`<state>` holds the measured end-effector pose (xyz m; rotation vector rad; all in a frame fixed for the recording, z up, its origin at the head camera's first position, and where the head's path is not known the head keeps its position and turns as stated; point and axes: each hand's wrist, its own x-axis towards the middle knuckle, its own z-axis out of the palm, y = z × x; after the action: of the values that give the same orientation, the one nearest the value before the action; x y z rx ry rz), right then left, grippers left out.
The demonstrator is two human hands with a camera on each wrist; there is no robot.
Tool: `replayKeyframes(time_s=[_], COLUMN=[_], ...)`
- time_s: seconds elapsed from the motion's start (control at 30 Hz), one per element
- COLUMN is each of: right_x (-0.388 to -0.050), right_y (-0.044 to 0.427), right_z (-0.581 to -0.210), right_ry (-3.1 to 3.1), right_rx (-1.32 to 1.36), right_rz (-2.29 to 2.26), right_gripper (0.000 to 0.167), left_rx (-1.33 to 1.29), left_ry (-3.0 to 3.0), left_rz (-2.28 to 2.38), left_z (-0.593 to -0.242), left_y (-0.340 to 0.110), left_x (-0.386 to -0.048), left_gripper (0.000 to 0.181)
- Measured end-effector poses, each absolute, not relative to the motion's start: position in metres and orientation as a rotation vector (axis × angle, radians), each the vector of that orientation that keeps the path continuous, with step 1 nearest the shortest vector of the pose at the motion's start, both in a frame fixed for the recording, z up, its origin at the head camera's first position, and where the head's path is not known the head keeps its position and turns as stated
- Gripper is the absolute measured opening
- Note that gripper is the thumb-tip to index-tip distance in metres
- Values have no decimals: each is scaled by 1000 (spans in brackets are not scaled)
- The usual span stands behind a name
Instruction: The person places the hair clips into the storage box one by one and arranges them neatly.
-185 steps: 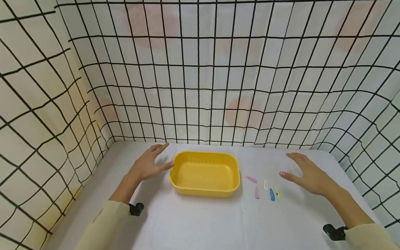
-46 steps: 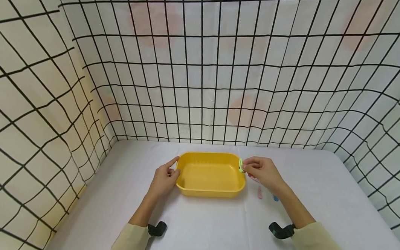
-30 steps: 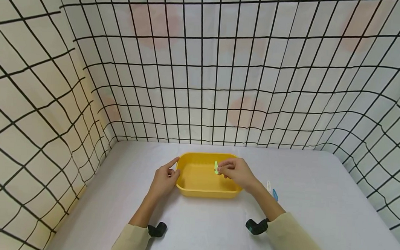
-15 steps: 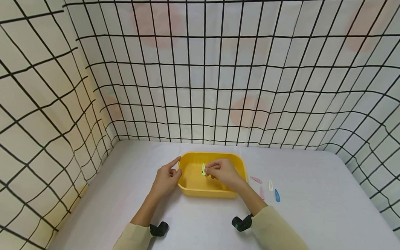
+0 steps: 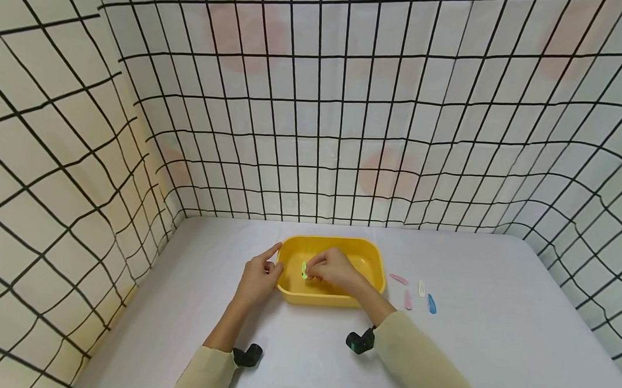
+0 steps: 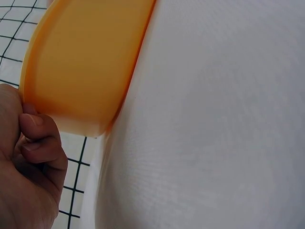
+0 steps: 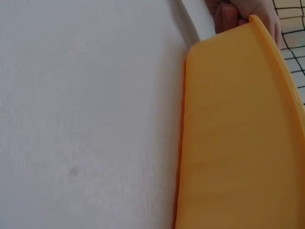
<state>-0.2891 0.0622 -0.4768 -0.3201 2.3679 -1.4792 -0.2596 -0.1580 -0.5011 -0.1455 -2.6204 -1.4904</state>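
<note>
The yellow plastic tray (image 5: 321, 300) sits on the white-covered table. My left hand (image 5: 255, 280) holds its left end; in the left wrist view several fingers (image 6: 43, 143) of that hand are curled against the tray's end wall. Over the tray's inside, left of its middle, my right hand (image 5: 333, 269) pinches a yellow-green snap hair clip (image 5: 304, 270) between thumb and fingers. The clip stands roughly upright, low within the tray. In the right wrist view the tray's side wall (image 7: 238, 124) hides the right hand and clip.
Right of the tray lie a pink hair clip (image 5: 398, 278), a second pink clip (image 5: 408, 300), a white clip (image 5: 421, 289) and a blue clip (image 5: 432, 304). Black wire mesh (image 5: 341, 119) encloses the back and sides of the table (image 5: 493, 344).
My right hand has taken the yellow-green hair clip from among the others, carried it left over the tray's rim and lowered it inside. My left hand has come to the tray's left end.
</note>
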Motion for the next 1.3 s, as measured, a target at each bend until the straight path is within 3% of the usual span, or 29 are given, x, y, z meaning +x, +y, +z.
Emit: replayKeyframes(time_s=[0.8,1.3], right_x=[-294,-295], right_y=[30,39], right_z=[-483,-483], right_ry=[2455,2429], right_rx=[-296,-298], right_rz=[-1323,-1329], right_gripper=[10,12], left_rx=[-171,-165], left_ry=[-2578,-2580], left_rz=[-1522,-1555], left_z=[-504,-504], left_y=[-158,-158], left_x=[-260,-259], left_gripper=[53,54])
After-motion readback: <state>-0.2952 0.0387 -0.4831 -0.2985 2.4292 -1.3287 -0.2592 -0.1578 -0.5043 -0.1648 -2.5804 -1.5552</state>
